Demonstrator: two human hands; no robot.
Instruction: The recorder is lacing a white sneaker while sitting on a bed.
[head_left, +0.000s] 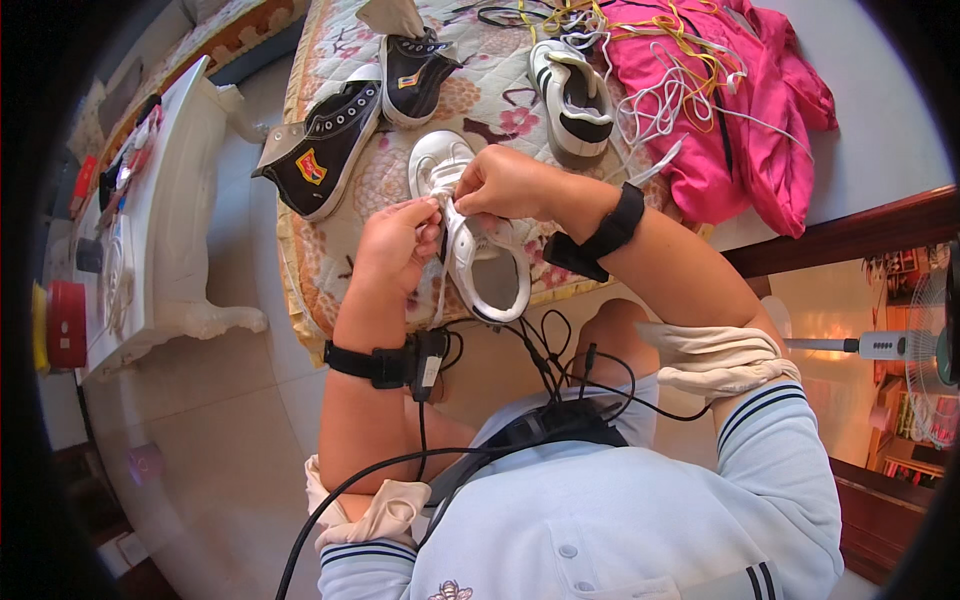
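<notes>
A white sneaker (506, 301) lies in front of me on the quilted bed cover, its toe pointing away and its opening towards me. White shoelace (448, 174) crosses its front eyelets, and a loose end hangs down the left side. My left hand (394, 244) pinches the lace at the left eyelet row between thumb and forefinger. Over the tongue, my right hand (510, 184) has thumb and forefinger together on the lacing; its fingers partly hide the lace there. The second white sneaker (571, 101), with black stripes, sits farther back to the right.
Two black canvas high-tops (322, 146) (420, 75) stand at the back left. White and yellow laces (675, 90) lie tangled over a pink garment (757, 161). Black cables (551, 360) hang by my lap. A white table (176, 225) is left, a fan (926, 349) right.
</notes>
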